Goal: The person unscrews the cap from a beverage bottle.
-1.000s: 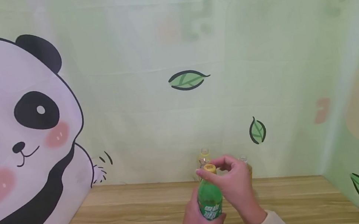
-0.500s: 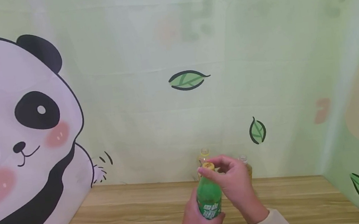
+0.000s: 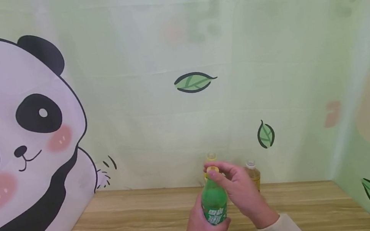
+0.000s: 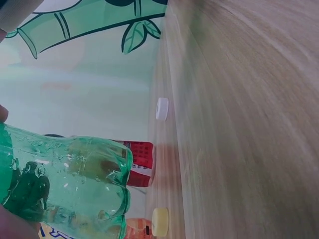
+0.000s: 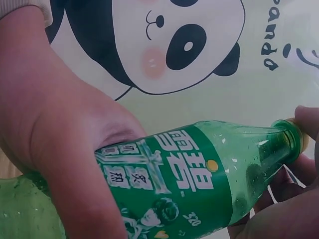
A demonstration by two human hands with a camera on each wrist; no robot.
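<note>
A green plastic soda bottle (image 3: 214, 196) with a printed label stands nearly upright above the table in the head view. My left hand (image 3: 198, 227) grips it around the lower body. At the top, the thumb and fingers of my right hand (image 3: 243, 195) pinch the yellow cap (image 3: 212, 169). In the right wrist view the cap (image 5: 301, 135) sits at the bottle's mouth, between the right thumb and fingers. The left wrist view shows the bottle's ridged base (image 4: 75, 179), close beside the camera, with the tabletop beyond.
Two uncapped bottles, one yellowish (image 3: 211, 157) and one with a brownish label (image 3: 254, 174), stand at the table's (image 3: 141, 213) back. A white cap (image 4: 162, 109) and a yellow cap (image 4: 160, 222) lie on the tabletop. A panda-printed backdrop (image 3: 143, 116) rises behind.
My right hand has turned on the cap, its thumb shifting over the cap's near side. The bottle has drifted slightly left, still in my left hand. More of the back right bottle shows.
</note>
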